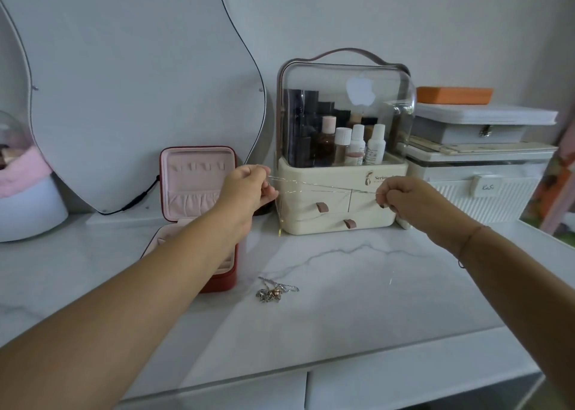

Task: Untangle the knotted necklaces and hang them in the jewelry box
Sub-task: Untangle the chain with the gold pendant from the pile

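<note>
**One chain stretched out, a knot left on the counter**

Nearest, on the marble counter [357, 300], lies a small heap of tangled necklaces [276, 291], silver with rose-coloured beads, touched by neither hand. Above it, toward 12 o'clock, both hands are raised. The left hand [249, 188] and the right hand [396, 199] each pinch a fine chain [323, 188] in curled fingers [270, 195], pulling it taut between them, loose ends dangling. The step looks like separating or straightening this one chain. At 9 o'clock of the left hand stands the open red jewelry box [199, 191], its pink lid showing a row of hooks [199, 167]. Next comes carrying the chain left and looping it over a hook, which needs slack. Farthest, at 12 o'clock, sits a cosmetics organizer [342, 191].
</note>
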A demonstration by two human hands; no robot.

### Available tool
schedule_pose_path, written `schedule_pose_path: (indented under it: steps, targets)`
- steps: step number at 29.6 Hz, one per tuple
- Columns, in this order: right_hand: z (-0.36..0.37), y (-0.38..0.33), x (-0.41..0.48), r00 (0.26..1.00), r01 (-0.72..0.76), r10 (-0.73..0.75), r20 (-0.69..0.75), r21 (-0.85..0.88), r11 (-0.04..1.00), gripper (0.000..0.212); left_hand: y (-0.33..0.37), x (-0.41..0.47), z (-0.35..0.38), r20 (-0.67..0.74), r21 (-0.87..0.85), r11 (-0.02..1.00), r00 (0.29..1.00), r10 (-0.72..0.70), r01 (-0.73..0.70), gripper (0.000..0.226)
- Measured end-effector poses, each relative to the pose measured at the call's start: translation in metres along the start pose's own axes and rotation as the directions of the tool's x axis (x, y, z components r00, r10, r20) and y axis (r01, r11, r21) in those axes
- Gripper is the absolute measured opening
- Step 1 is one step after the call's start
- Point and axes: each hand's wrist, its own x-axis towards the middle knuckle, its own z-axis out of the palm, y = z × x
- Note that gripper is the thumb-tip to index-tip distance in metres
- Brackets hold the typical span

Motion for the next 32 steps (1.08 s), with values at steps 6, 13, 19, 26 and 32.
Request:
schedule_pose_path:
  steps: [6,13,19,26,32]
  targets:
    - [-0.008,0.005,0.003,0.958,-0.234,0.282,-0.042,0.451,0.861,0.027,-0.01,-0.003,-0.009,0.138,0.309,0.945,0.988,0.068,-0.108,0.02]
    - [-0.01,0.017,0.0,0.986,-0.162,0.136,0.096,0.741,0.652,0.014,-0.03,-0.007,-0.014,0.33,0.658,0.704,0.943,0.05,-0.267,0.015]
    - [-0.003,0.013,-0.002,0.998,-0.067,0.045,0.049,0.768,0.637,0.01,-0.042,-0.011,-0.014,0.382,0.647,0.734,0.921,-0.073,-0.21,0.013]
    - [0.01,0.014,-0.007,0.999,-0.045,0.038,0.026,0.656,0.753,0.019,-0.043,-0.013,-0.014,0.351,0.571,0.816,0.926,-0.143,-0.09,0.022]
    - [0.02,0.019,-0.005,0.997,-0.066,0.027,0.074,0.604,0.794,0.036,-0.038,-0.014,-0.004,0.367,-0.033,0.916,0.857,-0.361,0.4,0.025]
